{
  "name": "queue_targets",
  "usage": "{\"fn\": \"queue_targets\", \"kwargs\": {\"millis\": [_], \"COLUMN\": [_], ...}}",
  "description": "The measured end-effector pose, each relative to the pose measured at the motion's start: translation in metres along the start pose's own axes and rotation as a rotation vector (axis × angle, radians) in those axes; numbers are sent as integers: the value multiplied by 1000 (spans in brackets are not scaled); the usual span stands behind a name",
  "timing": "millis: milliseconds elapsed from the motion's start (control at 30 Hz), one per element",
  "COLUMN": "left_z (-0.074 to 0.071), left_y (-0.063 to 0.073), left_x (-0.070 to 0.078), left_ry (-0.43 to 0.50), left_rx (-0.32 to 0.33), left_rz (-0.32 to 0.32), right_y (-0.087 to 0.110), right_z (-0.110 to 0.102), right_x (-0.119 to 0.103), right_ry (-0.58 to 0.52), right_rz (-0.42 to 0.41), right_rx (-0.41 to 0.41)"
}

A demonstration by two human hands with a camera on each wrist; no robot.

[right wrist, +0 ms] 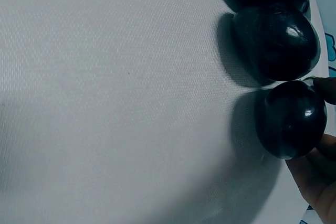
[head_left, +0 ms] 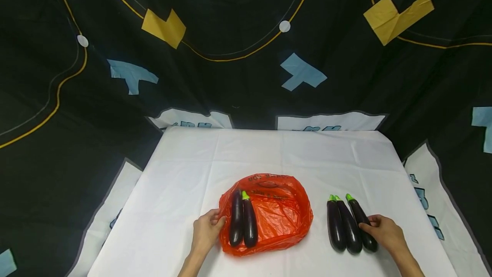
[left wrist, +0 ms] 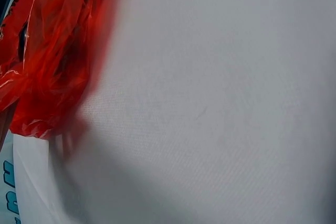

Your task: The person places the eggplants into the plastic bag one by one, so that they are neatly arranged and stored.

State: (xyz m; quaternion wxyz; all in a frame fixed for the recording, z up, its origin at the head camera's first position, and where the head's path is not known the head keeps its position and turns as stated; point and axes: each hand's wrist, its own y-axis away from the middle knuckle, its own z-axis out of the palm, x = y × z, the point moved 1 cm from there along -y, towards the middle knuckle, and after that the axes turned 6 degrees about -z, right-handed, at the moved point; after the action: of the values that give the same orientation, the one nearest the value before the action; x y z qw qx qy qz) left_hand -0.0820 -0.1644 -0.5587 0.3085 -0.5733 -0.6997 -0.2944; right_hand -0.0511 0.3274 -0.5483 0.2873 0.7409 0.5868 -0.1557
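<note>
A red plastic bag (head_left: pixel 276 213) lies spread with its mouth turned up on the table. Two dark eggplants, the outer one (head_left: pixel 236 221) and its neighbour (head_left: pixel 250 223), rest side by side in its left part. My left hand (head_left: pixel 205 232) pinches the bag's left rim between thumb and fingers. On the right, three more eggplants lie in a row: the left one (head_left: pixel 335 225), the middle one (head_left: pixel 349 228) and the right one (head_left: pixel 359 215). My right hand (head_left: pixel 386 234) grips the right one around its middle; in the right wrist view that eggplant (right wrist: pixel 291 121) shows its rounded end.
A white cloth (head_left: pixel 246 153) covers the table, and black fabric (head_left: pixel 230 93) with yellow lines and blue shapes hangs beyond its far edge. White lettered strips (head_left: pixel 330 121) border the table at the back and sides.
</note>
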Motion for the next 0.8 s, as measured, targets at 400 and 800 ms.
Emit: {"fn": "queue_targets", "kwargs": {"millis": [400,800], "left_z": [0,1], "left_y": [1,1], "left_x": [-1,-2], "left_ry": [12,13], "left_rx": [9,12], "left_rz": [16,16], "right_y": [0,2], "right_z": [0,-2], "right_x": [0,2], "right_ry": [-11,-41], "right_rz": [30,72], "right_rx": [-13,-47]}}
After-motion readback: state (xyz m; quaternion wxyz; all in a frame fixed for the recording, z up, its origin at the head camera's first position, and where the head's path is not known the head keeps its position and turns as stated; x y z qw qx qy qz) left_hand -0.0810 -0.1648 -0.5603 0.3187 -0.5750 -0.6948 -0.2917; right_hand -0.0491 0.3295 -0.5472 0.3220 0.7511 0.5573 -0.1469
